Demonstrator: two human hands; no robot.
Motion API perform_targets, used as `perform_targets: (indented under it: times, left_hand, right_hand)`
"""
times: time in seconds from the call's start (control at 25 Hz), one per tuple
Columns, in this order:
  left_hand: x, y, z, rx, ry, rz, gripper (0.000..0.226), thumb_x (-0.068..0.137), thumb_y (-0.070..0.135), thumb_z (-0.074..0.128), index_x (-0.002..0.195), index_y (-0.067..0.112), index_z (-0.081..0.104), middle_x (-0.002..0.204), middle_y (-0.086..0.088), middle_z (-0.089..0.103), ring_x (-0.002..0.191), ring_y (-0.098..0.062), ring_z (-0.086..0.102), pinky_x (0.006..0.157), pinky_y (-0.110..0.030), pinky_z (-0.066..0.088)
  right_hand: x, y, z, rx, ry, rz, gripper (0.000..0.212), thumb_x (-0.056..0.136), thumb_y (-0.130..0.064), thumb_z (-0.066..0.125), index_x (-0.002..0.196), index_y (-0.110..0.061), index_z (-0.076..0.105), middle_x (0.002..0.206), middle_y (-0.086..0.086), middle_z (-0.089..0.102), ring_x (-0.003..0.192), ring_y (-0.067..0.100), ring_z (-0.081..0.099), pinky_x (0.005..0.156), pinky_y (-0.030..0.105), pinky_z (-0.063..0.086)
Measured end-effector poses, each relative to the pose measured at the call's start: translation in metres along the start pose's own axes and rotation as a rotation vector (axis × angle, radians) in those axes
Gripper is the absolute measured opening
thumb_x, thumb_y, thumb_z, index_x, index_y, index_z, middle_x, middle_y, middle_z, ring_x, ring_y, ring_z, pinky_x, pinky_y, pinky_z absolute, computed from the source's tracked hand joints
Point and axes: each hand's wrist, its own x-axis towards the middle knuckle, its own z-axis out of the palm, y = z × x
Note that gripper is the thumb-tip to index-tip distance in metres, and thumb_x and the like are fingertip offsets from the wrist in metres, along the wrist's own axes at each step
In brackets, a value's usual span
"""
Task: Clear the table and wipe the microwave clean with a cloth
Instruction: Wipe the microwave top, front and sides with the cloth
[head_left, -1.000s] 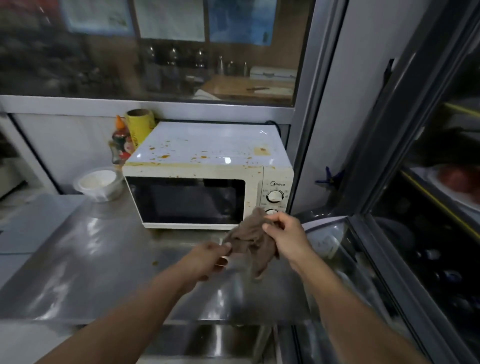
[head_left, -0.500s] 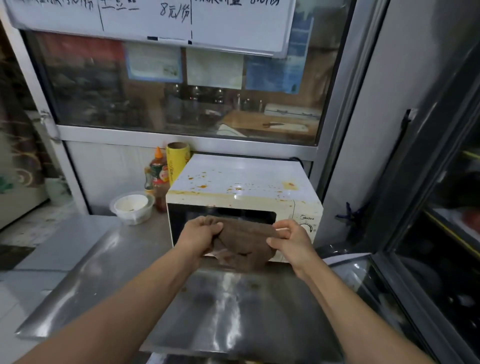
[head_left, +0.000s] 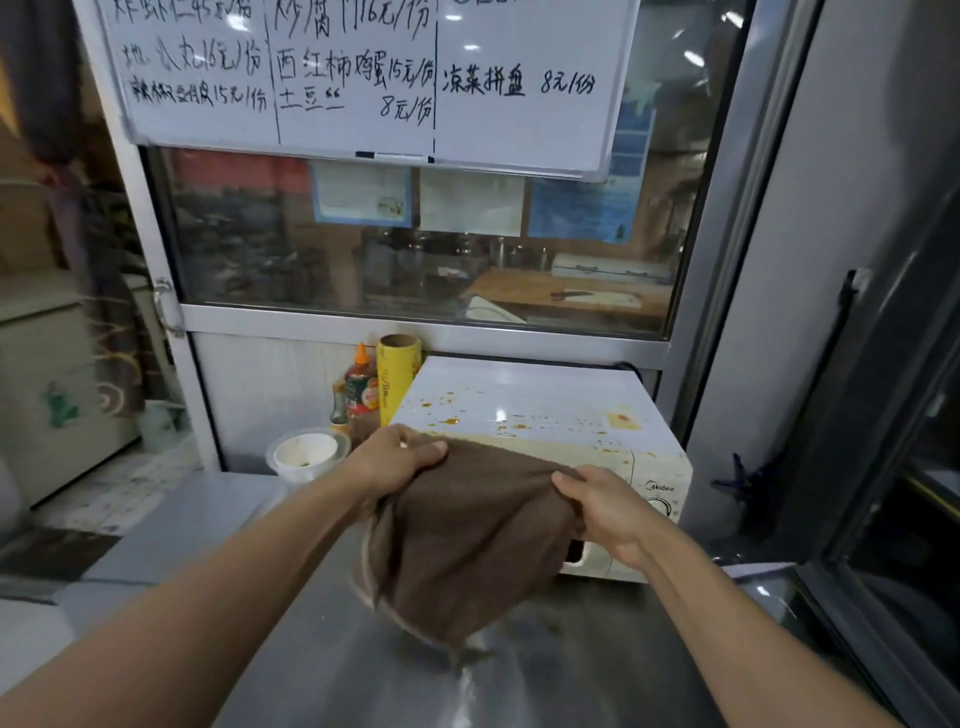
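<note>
A white microwave stands at the back of the steel table, its top spattered with orange-brown stains. I hold a brown cloth spread out in front of its door. My left hand grips the cloth's upper left corner near the microwave's front left edge. My right hand grips the upper right corner beside the control panel. The cloth hangs down and hides most of the door.
Left of the microwave stand a white plastic bowl, a sauce bottle and a yellow roll of wrap. A glass partition with a whiteboard rises behind. A dark glass cabinet closes the right side.
The cloth went from bunched between my hands to stretched wide and lifted up to the microwave's front top edge. The view tilted upward, showing the whiteboard.
</note>
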Motion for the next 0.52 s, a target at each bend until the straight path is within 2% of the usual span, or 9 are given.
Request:
perform_targets:
  times: [0.12, 0.16, 0.24, 0.32, 0.36, 0.4, 0.44, 0.48, 0.52]
  left_hand:
    - [-0.009, -0.011, -0.021, 0.088, -0.454, -0.189, 0.025, 0.065, 0.024, 0.083, 0.082, 0.008, 0.073, 0.087, -0.009, 0.074, 0.081, -0.022, 0.07, 0.078, -0.031, 0.056]
    - [-0.011, -0.016, -0.024, 0.121, -0.502, -0.189, 0.024, 0.063, 0.018, 0.083, 0.081, 0.007, 0.072, 0.085, -0.01, 0.072, 0.078, -0.023, 0.068, 0.076, -0.031, 0.055]
    - [-0.012, -0.021, -0.022, -0.061, -0.434, -0.158, 0.01, 0.072, 0.005, 0.076, 0.067, 0.008, 0.067, 0.068, -0.008, 0.068, 0.061, -0.017, 0.064, 0.06, -0.024, 0.053]
    - [-0.005, -0.023, -0.022, -0.328, -0.329, -0.137, 0.032, 0.079, -0.005, 0.064, 0.054, 0.014, 0.063, 0.059, -0.004, 0.064, 0.051, -0.013, 0.062, 0.049, -0.018, 0.051]
    - [-0.002, -0.02, -0.025, -0.41, -0.31, -0.135, 0.031, 0.079, -0.006, 0.063, 0.056, 0.014, 0.063, 0.06, -0.004, 0.065, 0.053, -0.013, 0.063, 0.049, -0.019, 0.052]
    - [-0.003, -0.014, -0.027, -0.462, -0.29, -0.13, 0.023, 0.078, -0.005, 0.064, 0.064, 0.013, 0.064, 0.067, -0.005, 0.067, 0.059, -0.015, 0.065, 0.054, -0.021, 0.054]
    - [-0.001, -0.01, -0.031, -0.486, -0.294, -0.127, 0.016, 0.078, -0.003, 0.065, 0.076, 0.013, 0.066, 0.076, -0.007, 0.069, 0.068, -0.018, 0.066, 0.061, -0.024, 0.056]
    - [-0.001, -0.005, -0.035, -0.491, -0.286, -0.138, 0.017, 0.078, -0.001, 0.065, 0.088, 0.013, 0.067, 0.087, -0.009, 0.07, 0.078, -0.022, 0.066, 0.069, -0.029, 0.056]
    - [0.0, -0.001, -0.039, -0.469, -0.28, -0.148, 0.022, 0.08, -0.002, 0.065, 0.095, 0.013, 0.068, 0.095, -0.01, 0.069, 0.086, -0.024, 0.065, 0.075, -0.032, 0.055]
  right_hand:
    - [0.004, -0.016, 0.0, -0.086, 0.181, -0.126, 0.024, 0.096, -0.024, 0.05, 0.108, -0.004, 0.055, 0.105, 0.012, 0.064, 0.09, 0.022, 0.061, 0.071, 0.03, 0.049]
    - [0.004, -0.021, -0.001, -0.216, 0.235, -0.175, 0.022, 0.095, -0.026, 0.05, 0.106, -0.007, 0.054, 0.105, 0.01, 0.061, 0.091, 0.019, 0.058, 0.07, 0.028, 0.046]
    - [0.006, -0.026, 0.0, -0.441, 0.277, -0.248, 0.018, 0.095, -0.029, 0.049, 0.097, -0.012, 0.054, 0.101, 0.006, 0.057, 0.087, 0.015, 0.054, 0.065, 0.025, 0.04]
    - [0.004, -0.029, 0.003, -0.471, 0.225, -0.252, 0.014, 0.095, -0.029, 0.05, 0.091, -0.017, 0.055, 0.098, 0.003, 0.056, 0.084, 0.013, 0.054, 0.061, 0.021, 0.038]
    - [0.0, -0.03, 0.005, -0.438, 0.175, -0.219, 0.013, 0.093, -0.032, 0.052, 0.094, -0.02, 0.056, 0.1, 0.001, 0.057, 0.087, 0.014, 0.055, 0.063, 0.02, 0.04]
    - [-0.002, -0.029, 0.007, -0.398, 0.106, -0.178, 0.021, 0.089, -0.037, 0.058, 0.105, -0.024, 0.055, 0.106, 0.0, 0.057, 0.093, 0.014, 0.057, 0.068, 0.02, 0.043]
    - [-0.003, -0.027, 0.009, -0.398, 0.043, -0.137, 0.043, 0.081, -0.043, 0.066, 0.117, -0.03, 0.047, 0.113, 0.0, 0.054, 0.1, 0.016, 0.057, 0.074, 0.023, 0.045]
    - [-0.003, -0.023, 0.01, -0.454, 0.001, -0.115, 0.067, 0.071, -0.047, 0.074, 0.125, -0.037, 0.035, 0.118, 0.001, 0.049, 0.107, 0.019, 0.054, 0.081, 0.027, 0.046]
    - [-0.005, -0.021, 0.013, -0.56, -0.012, -0.112, 0.082, 0.064, -0.046, 0.08, 0.124, -0.044, 0.025, 0.121, 0.002, 0.043, 0.111, 0.021, 0.05, 0.086, 0.029, 0.044]
